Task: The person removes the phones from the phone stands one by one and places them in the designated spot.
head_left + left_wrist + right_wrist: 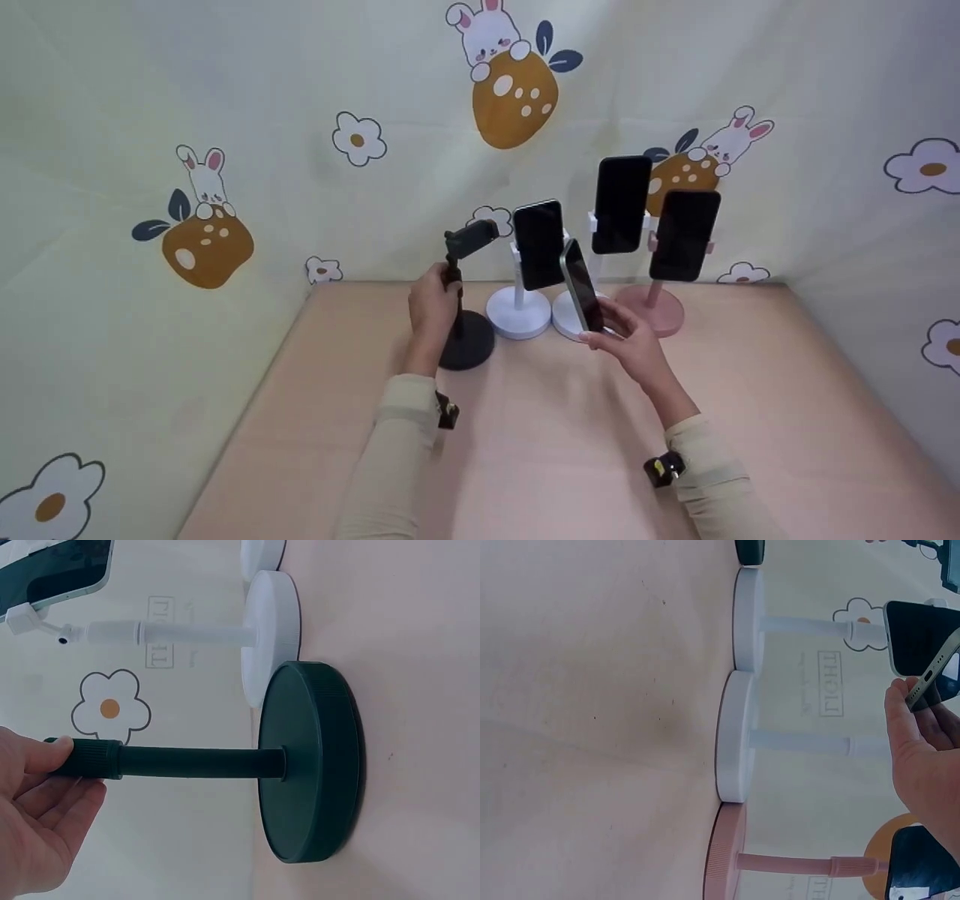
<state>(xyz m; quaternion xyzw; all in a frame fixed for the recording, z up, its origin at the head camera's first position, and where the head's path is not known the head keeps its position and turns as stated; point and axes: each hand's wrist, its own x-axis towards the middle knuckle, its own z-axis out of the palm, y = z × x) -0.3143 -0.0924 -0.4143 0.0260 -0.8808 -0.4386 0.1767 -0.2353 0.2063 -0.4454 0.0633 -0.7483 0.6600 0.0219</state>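
Observation:
My left hand (433, 304) grips the upper stem of a black phone stand (466, 346), which appears dark green in the left wrist view. There, the thumb and fingers of the left hand (37, 814) pinch the ribbed collar (97, 759) near the top of the stem. The stand's round base rests on the table, and its tilted holder (472, 238) carries no phone. My right hand (634, 346) holds a smartphone (583, 289) by its lower end, thumb on one side and fingers on the other. The phone leans in the air in front of the white stands, its screen dark.
Two white phone stands (519, 321) and a pink one (670, 313) stand side by side to the right of the black stand. Phones with dark screens (538, 246) sit in their holders. A patterned cloth (420, 217) hangs behind the table (540, 450).

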